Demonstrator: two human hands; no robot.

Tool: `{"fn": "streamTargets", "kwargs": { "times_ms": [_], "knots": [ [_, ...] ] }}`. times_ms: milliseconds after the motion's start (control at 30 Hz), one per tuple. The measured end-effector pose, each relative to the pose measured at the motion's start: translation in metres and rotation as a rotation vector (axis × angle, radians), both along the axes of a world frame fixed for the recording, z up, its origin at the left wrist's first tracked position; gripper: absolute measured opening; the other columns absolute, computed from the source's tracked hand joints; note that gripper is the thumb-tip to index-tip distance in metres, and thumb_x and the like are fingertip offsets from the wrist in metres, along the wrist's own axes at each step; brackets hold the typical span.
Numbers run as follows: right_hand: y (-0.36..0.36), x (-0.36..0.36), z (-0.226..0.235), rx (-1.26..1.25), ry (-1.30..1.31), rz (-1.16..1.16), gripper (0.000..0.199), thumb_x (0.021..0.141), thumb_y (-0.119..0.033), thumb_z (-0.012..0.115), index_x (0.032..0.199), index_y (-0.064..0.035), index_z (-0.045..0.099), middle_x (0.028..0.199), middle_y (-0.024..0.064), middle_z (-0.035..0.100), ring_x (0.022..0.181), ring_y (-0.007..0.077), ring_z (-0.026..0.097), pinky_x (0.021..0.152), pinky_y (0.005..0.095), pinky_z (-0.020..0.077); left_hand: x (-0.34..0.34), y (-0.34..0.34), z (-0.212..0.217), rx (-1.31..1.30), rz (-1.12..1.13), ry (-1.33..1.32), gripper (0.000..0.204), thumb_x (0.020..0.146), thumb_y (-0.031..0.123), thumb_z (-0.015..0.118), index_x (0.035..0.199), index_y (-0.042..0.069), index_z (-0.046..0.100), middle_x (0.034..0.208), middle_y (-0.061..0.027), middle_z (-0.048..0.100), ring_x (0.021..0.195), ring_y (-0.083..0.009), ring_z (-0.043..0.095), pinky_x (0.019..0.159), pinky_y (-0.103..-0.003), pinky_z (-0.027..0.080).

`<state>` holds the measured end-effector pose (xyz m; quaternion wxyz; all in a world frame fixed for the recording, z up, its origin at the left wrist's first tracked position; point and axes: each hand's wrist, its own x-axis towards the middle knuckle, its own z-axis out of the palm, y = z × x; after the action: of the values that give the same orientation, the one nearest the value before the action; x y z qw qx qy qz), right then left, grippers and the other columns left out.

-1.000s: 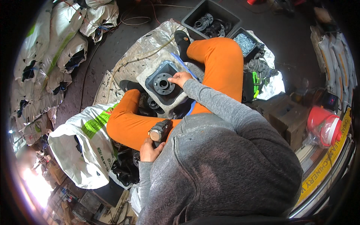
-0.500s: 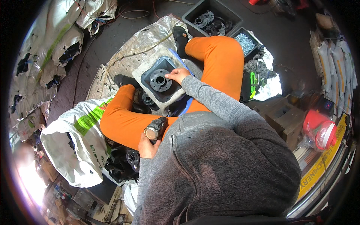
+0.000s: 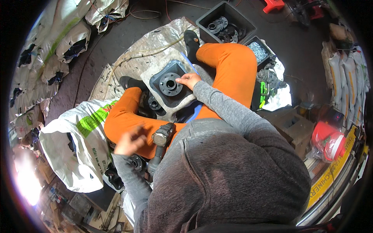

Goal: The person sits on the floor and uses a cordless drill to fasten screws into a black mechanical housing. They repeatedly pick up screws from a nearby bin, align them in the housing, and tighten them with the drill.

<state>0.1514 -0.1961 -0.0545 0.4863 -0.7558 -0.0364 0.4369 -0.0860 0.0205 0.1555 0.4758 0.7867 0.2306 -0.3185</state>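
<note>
Dark metal disc [image 3: 171, 89] sits in a square tub [image 3: 167, 69], just left of the nearer right hand [image 3: 190, 80], whose grip I cannot tell, while the left hand [image 3: 130, 141] spreads empty fingers beside a power tool [image 3: 162, 138].

Wht sacks [image 3: 46, 50] piled upper L; gry sacks [image 3: 344, 79] far R; red/wht item [image 3: 321, 134] nr yel strip [image 3: 330, 173].
</note>
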Motion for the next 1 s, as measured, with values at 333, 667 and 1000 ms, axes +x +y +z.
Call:
{"fn": "streamTargets", "kwargs": {
  "times_ms": [333,667,1000],
  "knots": [
    [0.001,-0.003,-0.013,-0.03,-0.121,-0.026,0.04,0.072,-0.042,0.077,0.08,-0.004,0.068,0.074,0.0036,0.064,0.069,0.0129,0.056,0.069,0.028,0.046,0.132,-0.025,-0.149,0.435,0.078,-0.56,0.024,0.078,0.017,0.071,0.099,0.007,0.066,0.088,-0.0113,0.066,0.075,-0.0235,0.066,0.068,-0.033,0.052],
    [-0.001,-0.007,0.004,-0.029,-0.111,-0.05,0.048,0.072,-0.045,0.076,0.089,-0.0017,0.067,0.083,0.0095,0.066,0.077,0.0182,0.061,0.075,0.0304,0.0471,0.146,-0.042,-0.128,0.466,0.144,-0.568,0.014,0.08,0.014,0.068,0.09,0.004,0.066,0.082,-0.0143,0.067,0.073,-0.0236,0.066,0.067,-0.033,0.051],
    [0.002,-0.006,-0.005,0.09,-0.041,-0.082,0.04,0.073,-0.04,0.077,0.083,-0.0022,0.066,0.075,0.0044,0.062,0.073,0.0127,0.056,0.069,0.0271,0.0441,0.175,-0.044,-0.13,-0.112,0.481,-0.303,0.015,0.081,0.014,0.07,0.09,0.002,0.069,0.078,-0.0013,0.066,0.068,-0.0069,0.057,0.061,-0.021,0.045]
  ]
}}
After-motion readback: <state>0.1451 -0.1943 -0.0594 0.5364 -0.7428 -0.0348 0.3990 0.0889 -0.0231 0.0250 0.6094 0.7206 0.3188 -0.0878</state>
